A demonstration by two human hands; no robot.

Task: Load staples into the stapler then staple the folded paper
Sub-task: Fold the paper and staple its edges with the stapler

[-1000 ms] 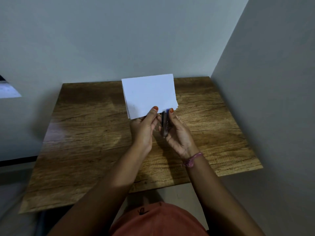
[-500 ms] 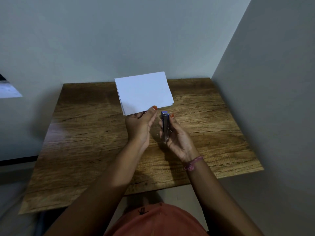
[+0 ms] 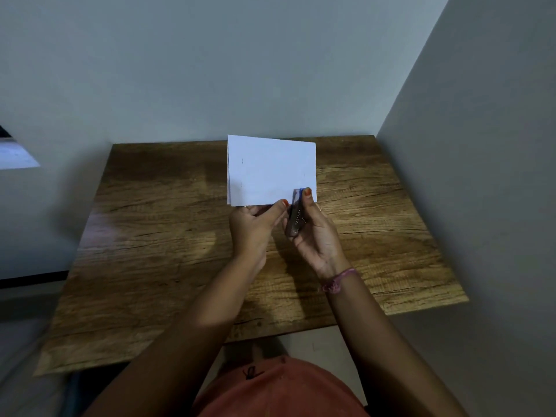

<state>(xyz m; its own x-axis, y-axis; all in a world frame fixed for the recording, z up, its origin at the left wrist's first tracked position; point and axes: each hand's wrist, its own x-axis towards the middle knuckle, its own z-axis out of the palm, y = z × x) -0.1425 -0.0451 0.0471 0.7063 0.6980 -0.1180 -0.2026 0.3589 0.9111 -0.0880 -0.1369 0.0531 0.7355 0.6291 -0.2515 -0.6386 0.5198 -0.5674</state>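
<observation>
Head view: your left hand (image 3: 255,224) pinches folded paper (image 3: 270,170) at frame centre; right hand (image 3: 316,233) grips stapler (image 3: 296,216) on paper's lower-right edge, above wooden table (image 3: 168,236), grey walls (image 3: 210,70) behind.

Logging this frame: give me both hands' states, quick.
Left hand: pinching the paper at its lower edge.
Right hand: gripping the stapler, nose on the paper.
</observation>
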